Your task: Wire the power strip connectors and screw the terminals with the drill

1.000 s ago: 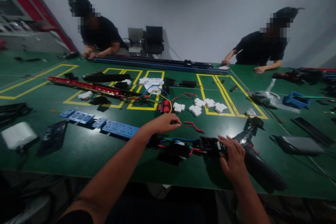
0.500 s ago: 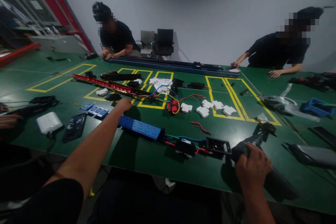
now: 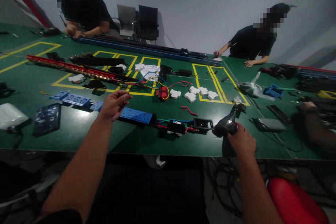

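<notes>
My left hand [image 3: 114,105] hovers over the row of blue socket strips [image 3: 138,114], with thumb and fingertips drawn together in a pinch. Whatever the fingertips hold, if anything, is too small to make out. My right hand [image 3: 243,140] is wrapped round a black power drill [image 3: 226,124]. Its thin bit points left, close to a black rectangular frame [image 3: 203,124] at the end of the row. Between that frame and the sockets lies a black module [image 3: 176,127], joined by blue, green and red wires.
A red strip [image 3: 70,68], white connector pieces [image 3: 192,94], red wire pieces [image 3: 188,110] and a blue bin [image 3: 273,90] lie on the green table [image 3: 157,143]. Two co-workers stand across it by a long rail [image 3: 147,49]. Another person's arm [image 3: 319,129] reaches in at right.
My left hand has lifted off the socket row and come nearer, its fingers now visible. My right hand still grips the drill near the black frame. The camera view has shifted right.
</notes>
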Available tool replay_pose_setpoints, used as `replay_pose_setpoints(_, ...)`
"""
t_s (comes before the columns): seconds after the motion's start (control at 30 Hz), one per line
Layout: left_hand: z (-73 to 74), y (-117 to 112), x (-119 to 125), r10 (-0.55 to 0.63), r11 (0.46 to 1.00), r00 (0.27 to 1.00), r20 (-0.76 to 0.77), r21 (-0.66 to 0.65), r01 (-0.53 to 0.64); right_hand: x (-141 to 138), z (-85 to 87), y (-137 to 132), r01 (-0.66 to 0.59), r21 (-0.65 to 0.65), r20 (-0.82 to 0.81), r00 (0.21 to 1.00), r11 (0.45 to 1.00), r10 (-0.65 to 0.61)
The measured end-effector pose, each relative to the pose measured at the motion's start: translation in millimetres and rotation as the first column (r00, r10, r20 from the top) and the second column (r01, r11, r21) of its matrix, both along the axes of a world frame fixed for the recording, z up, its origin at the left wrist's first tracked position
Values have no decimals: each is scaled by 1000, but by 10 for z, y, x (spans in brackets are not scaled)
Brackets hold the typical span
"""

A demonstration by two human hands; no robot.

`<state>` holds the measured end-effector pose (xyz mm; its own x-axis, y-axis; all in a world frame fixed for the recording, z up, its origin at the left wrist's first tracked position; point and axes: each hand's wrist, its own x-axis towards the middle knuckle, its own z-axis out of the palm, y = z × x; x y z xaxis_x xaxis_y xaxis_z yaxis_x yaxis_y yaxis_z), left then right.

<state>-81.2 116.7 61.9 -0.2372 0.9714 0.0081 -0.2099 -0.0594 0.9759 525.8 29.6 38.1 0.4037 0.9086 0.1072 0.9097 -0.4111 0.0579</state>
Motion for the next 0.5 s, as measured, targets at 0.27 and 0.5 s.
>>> replay_pose_setpoints(0.27, -206, -719, 803, -279, 945, 912, 300, -80, 316, -188, 131, -252, 238, 351, -315, 941, 906, -125)
replay_pose_setpoints(0.5, -242, -781, 1261, -550, 827, 703, 450, 179, 533, -728, 483, -994, 292, 540, -725, 637, 789, 261)
